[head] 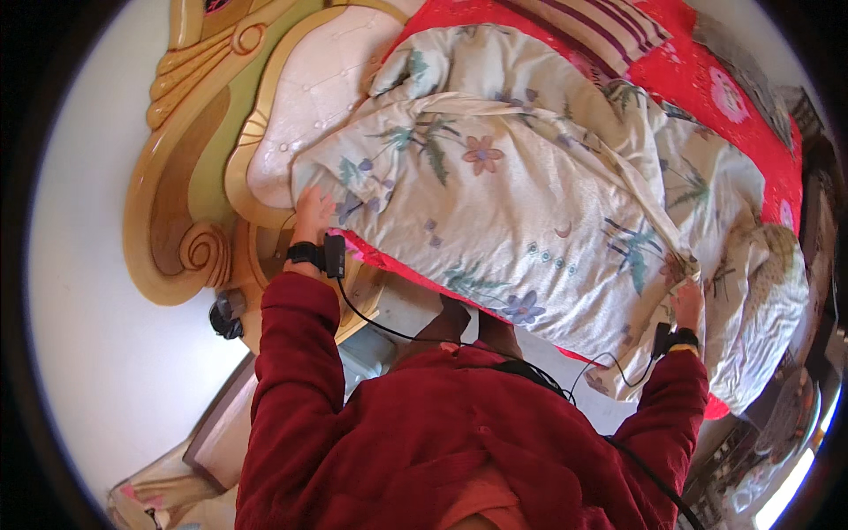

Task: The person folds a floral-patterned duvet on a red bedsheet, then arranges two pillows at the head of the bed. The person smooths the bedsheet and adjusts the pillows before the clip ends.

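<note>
A cream floral blanket (pixel 430 199), printed with flowers and leaves, lies doubled over on the bed in front of me. At its corner beside the headboard, my left hand (pixel 315 211) rests on the cloth with its fingers apart. My right hand (pixel 686 305) is at the folded edge on the other side, where the cloth bunches around its fingers; part of that hand is hidden. A raised fold runs across the blanket from the headboard side towards my right hand. Both wrists wear black straps with small cabled devices.
A tufted headboard (pixel 311 99) with carved gold trim stands at the left. Under the blanket is a red patterned bed sheet (pixel 725 99); a striped pillow (pixel 596 30) lies at the far side. A wooden nightstand (pixel 358 308) and a black bag (pixel 226 315) are near my left arm.
</note>
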Action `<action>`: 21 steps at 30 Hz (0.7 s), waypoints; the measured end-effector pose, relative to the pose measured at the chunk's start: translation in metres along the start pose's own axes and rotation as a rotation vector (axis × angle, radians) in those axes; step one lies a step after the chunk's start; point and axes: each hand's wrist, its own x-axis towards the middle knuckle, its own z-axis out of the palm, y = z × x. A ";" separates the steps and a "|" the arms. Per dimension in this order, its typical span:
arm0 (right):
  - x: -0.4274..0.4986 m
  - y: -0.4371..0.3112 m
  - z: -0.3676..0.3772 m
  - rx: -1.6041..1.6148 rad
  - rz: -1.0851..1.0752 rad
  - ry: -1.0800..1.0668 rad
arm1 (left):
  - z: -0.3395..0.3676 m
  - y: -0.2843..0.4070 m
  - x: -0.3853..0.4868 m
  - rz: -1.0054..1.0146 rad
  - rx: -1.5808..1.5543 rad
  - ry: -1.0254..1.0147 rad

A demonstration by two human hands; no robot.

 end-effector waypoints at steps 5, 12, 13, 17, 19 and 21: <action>0.009 0.049 0.126 -0.664 -0.091 -0.159 | -0.107 -0.032 0.021 0.374 1.339 -0.185; -0.077 0.082 0.297 -1.235 -0.354 -0.671 | -0.133 -0.071 0.059 0.347 1.114 -0.152; -0.086 0.089 0.323 -1.263 -0.390 -0.743 | -0.136 -0.080 0.074 0.227 0.929 -0.116; -0.130 0.144 0.431 -1.327 -0.491 -1.059 | -0.156 -0.116 0.139 -0.286 0.263 -0.065; -0.150 0.181 0.483 -1.246 -0.557 -1.169 | -0.161 -0.122 0.156 -0.302 0.088 -0.157; -0.169 0.218 0.526 -1.388 -0.697 -1.188 | -0.159 -0.121 0.159 -0.287 0.101 -0.233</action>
